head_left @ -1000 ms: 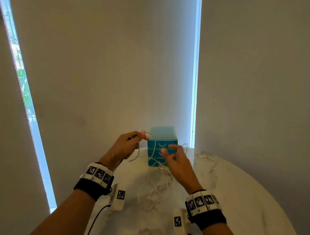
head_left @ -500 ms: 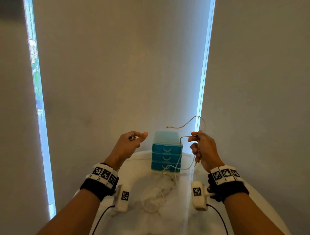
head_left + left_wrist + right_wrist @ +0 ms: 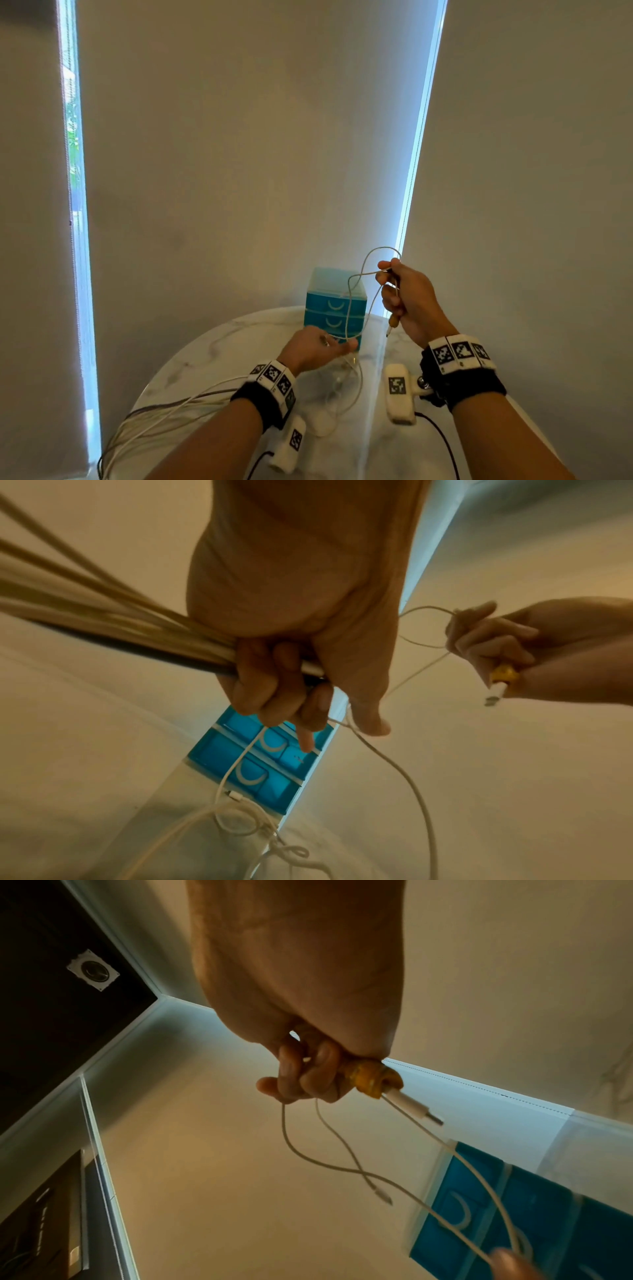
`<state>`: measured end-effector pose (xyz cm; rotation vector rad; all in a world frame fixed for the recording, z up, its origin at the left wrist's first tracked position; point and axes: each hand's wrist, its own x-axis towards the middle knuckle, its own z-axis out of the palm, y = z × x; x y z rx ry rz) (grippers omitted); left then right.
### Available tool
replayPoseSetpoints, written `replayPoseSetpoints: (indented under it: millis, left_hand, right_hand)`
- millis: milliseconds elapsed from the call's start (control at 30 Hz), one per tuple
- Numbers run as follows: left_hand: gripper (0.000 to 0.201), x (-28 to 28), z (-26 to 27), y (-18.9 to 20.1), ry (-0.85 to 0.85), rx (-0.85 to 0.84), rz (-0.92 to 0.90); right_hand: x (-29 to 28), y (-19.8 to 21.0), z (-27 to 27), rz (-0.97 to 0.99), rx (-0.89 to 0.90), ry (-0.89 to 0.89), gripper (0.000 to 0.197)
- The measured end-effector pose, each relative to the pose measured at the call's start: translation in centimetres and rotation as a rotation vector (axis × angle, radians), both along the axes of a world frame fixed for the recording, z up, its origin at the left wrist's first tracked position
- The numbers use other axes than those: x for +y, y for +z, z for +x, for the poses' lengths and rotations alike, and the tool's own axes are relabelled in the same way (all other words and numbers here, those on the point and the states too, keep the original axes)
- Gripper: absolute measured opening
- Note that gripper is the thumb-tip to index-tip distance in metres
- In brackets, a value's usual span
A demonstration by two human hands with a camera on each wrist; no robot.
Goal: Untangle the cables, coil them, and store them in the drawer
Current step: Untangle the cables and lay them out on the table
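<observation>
1 white cable (image 3: 349,308), looped between both hands above marble table (image 3: 212,356). Right hand (image 3: 407,298) clenches its yellow-collared plug end (image 3: 498,681); left hand (image 3: 313,346) grips cable bundle (image 3: 113,634). 1 blue 3-drawer unit (image 3: 334,308) behind. No legible writing.

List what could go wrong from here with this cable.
The white cable crosses itself in a loop below the right hand; pulling may tighten it into a knot. The strand toward the left hand runs in front of the blue drawer unit and could drag it. All drawers look shut.
</observation>
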<state>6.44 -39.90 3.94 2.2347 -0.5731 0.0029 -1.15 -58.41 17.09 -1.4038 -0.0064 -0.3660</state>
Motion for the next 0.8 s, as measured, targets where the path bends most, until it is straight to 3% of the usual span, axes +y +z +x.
replayPoseSetpoints:
  millis: [100, 200, 300, 400, 500, 567, 700, 800]
  left_hand:
    - [0.050, 0.1, 0.1, 0.5, 0.075, -0.005, -0.126]
    - [0.040, 0.0, 0.8, 0.4, 0.178, -0.021, -0.138]
    - [0.026, 0.8, 1.2, 0.6, 0.233, -0.058, -0.176]
    - [0.021, 1.9, 1.4, 0.7, 0.284, -0.052, -0.253]
    - [0.019, 2.7, 1.3, 0.9, 0.330, -0.059, -0.343]
    - [0.017, 2.9, 0.9, 1.3, 0.335, -0.064, -0.488]
    - [0.020, 3.2, -0.2, 1.8, 0.244, -0.120, -0.674]
    - [0.018, 2.8, -1.1, 2.0, -0.075, 0.056, -0.438]
  right_hand:
    - [0.5, 0.6, 0.1, -0.027, -0.008, 0.070, 0.032]
    - [1.2, 1.5, -0.4, -0.197, 0.031, 0.158, 0.036]
    - [0.9, 1.8, -0.7, -0.410, 0.063, 0.022, 0.036]
    - [-1.2, 1.3, -0.7, -0.569, 0.039, -0.143, 0.025]
    - [-3.7, 0.5, -0.7, -0.764, 0.085, -0.150, 0.014]
    - [-4.9, 0.0, -0.5, -0.851, 0.133, -0.211, 0.021]
    - [-6.3, -0.5, -0.5, -0.774, 0.179, -0.377, 0.032]
    - [-6.3, -1.1, 0.1, -0.793, 0.161, -0.323, 0.039]
